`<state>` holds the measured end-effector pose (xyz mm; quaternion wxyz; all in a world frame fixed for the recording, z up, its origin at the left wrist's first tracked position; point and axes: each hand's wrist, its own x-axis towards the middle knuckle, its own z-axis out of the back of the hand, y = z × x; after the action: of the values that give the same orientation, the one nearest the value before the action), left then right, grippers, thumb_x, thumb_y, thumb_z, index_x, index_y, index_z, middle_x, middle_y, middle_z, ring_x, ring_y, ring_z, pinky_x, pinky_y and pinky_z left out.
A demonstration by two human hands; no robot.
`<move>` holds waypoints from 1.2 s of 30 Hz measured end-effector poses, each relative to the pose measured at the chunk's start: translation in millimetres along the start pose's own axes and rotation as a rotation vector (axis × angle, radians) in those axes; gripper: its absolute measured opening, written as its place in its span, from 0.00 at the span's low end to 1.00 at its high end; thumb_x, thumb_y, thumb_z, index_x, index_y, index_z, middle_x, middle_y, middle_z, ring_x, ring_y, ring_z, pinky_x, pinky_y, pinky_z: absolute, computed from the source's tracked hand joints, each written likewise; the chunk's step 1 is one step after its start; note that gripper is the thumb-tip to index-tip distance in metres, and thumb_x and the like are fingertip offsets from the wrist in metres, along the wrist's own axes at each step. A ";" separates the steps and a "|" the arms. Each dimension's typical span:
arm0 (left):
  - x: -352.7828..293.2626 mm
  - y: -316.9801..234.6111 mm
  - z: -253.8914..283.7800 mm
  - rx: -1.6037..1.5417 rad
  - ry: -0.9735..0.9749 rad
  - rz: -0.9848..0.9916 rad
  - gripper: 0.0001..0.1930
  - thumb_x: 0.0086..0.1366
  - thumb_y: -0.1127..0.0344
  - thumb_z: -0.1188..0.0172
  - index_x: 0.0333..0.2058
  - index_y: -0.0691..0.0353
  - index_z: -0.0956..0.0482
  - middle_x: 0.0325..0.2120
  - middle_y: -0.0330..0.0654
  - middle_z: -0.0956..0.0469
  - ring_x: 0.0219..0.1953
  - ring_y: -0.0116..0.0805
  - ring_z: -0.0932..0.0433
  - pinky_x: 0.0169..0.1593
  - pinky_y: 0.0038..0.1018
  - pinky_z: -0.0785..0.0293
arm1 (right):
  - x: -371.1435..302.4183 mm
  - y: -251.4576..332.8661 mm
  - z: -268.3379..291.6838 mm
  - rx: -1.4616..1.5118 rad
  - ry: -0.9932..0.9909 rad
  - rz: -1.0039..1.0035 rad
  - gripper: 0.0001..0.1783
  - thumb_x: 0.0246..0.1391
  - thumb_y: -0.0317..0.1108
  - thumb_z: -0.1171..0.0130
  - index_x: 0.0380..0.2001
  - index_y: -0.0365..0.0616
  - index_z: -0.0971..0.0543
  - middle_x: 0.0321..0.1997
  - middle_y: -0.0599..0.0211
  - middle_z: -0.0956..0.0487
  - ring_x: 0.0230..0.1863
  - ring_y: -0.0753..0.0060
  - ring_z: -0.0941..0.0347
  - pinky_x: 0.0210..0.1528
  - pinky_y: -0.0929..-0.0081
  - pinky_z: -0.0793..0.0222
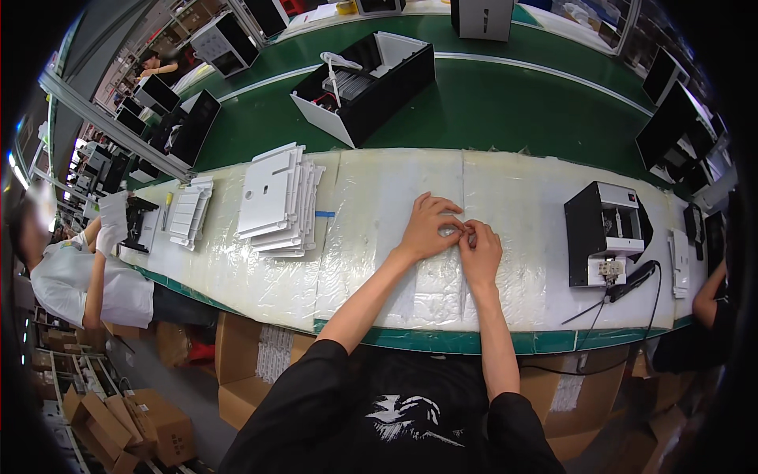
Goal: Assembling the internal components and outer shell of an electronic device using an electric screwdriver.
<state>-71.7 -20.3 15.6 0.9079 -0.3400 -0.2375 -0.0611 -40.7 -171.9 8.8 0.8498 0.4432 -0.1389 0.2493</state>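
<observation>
A tiny part [466, 230], too small to identify, is pinched between left hand [429, 227] and right hand [480, 251] over the table [379, 197]. Likely light, easily dropped; fingertip grip advised.

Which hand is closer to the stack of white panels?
Left. The left hand lies just right of the stack of white panels; the right hand sits farther right.

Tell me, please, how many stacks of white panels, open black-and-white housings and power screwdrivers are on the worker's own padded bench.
Stacks of white panels: 2, large, small
Open black-and-white housing: 1
Black power screwdriver: 1
Total: 4
Both hands, left hand and right hand, pinch something too small to identify.
</observation>
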 end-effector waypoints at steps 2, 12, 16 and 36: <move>-0.3 -1.2 -0.2 0.000 -0.001 0.005 0.04 0.48 0.64 0.33 0.25 0.52 0.15 0.42 0.32 0.22 0.53 0.33 0.30 0.66 0.46 0.50 | -0.2 0.6 -0.4 0.006 0.002 -0.002 0.09 0.47 0.26 0.40 0.35 0.46 0.22 0.32 0.67 0.22 0.29 0.60 0.29 0.35 0.64 0.33; 0.7 -2.4 0.3 -0.006 0.003 0.014 0.03 0.49 0.65 0.34 0.25 0.52 0.16 0.42 0.32 0.22 0.53 0.33 0.30 0.66 0.45 0.51 | -0.3 -0.2 0.4 0.011 -0.003 -0.029 0.11 0.46 0.26 0.39 0.37 0.46 0.21 0.29 0.65 0.22 0.28 0.61 0.29 0.34 0.65 0.33; -0.3 -1.7 0.7 -0.010 0.007 0.031 0.02 0.50 0.66 0.36 0.26 0.52 0.17 0.42 0.31 0.22 0.53 0.33 0.30 0.66 0.44 0.51 | -0.4 -0.1 -0.2 0.025 -0.021 -0.027 0.12 0.46 0.26 0.39 0.37 0.44 0.22 0.27 0.66 0.23 0.26 0.65 0.30 0.33 0.68 0.33; 2.0 0.4 -2.1 0.009 -0.003 0.029 0.03 0.50 0.67 0.37 0.26 0.51 0.18 0.41 0.30 0.21 0.52 0.32 0.29 0.65 0.43 0.49 | 1.0 -3.4 1.5 0.090 0.024 -0.107 0.14 0.45 0.28 0.36 0.38 0.44 0.22 0.28 0.68 0.21 0.26 0.70 0.30 0.32 0.71 0.32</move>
<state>-69.0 -21.3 14.9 0.9098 -0.3393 -0.2344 -0.0462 -38.1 -174.5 7.8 0.8427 0.4846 -0.0936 0.2149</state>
